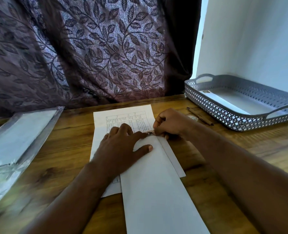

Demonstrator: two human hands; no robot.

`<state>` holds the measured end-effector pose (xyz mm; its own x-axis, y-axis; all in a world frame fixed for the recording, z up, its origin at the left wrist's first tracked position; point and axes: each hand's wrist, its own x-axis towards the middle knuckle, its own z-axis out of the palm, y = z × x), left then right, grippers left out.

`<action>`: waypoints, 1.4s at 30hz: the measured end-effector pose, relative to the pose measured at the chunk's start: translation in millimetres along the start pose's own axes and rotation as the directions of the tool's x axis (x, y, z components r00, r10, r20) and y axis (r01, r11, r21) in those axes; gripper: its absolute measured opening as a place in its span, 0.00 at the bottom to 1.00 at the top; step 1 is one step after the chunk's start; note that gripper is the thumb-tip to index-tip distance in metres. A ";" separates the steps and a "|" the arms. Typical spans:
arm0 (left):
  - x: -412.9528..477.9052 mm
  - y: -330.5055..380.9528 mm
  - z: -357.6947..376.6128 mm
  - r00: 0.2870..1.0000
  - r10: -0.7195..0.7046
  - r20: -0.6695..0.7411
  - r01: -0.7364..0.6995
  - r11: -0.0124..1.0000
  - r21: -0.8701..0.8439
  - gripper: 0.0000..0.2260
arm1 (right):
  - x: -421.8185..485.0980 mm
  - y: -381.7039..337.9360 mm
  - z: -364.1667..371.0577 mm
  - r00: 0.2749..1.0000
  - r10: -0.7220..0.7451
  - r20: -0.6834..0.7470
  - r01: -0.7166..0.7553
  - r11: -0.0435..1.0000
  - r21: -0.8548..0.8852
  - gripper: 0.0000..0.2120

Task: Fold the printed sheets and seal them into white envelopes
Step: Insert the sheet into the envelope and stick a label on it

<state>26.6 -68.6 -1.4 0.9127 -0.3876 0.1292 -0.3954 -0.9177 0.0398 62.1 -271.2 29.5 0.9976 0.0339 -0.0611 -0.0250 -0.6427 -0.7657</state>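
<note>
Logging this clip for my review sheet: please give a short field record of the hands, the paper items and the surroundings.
left hand: flat, fingers spread, pressing on the long white paper envelope
right hand: fingers curled at that envelope's far end, apparently pinching it
sheet: white printed sheet lies flat under the envelope
tray: grey perforated plastic tray at right, holding a second white envelope
left side: clear plastic packet
surface: wooden table
</note>
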 end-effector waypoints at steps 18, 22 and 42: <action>-2.6 5.4 -4.5 1.000 0.005 0.006 -0.005 1.000 0.002 0.26 | 4.2 -2.6 15.2 0.984 -0.079 -0.162 0.030 0.958 -0.285 0.21; -3.4 5.7 -5.2 1.000 0.002 0.006 -0.002 1.000 -0.002 0.26 | 3.9 -2.4 15.0 0.981 -0.073 -0.179 0.023 0.964 -0.266 0.18; -3.4 8.1 -9.2 0.999 -0.018 0.037 0.017 1.000 0.007 0.26 | -2.3 -5.6 0.2 0.998 -0.005 0.062 0.013 0.992 -0.124 0.08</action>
<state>19.3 -73.9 7.6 0.9227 -0.3745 0.0916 -0.3788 -0.9248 0.0348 59.9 -267.4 33.8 0.9917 0.0849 -0.0969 -0.0038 -0.7322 -0.6811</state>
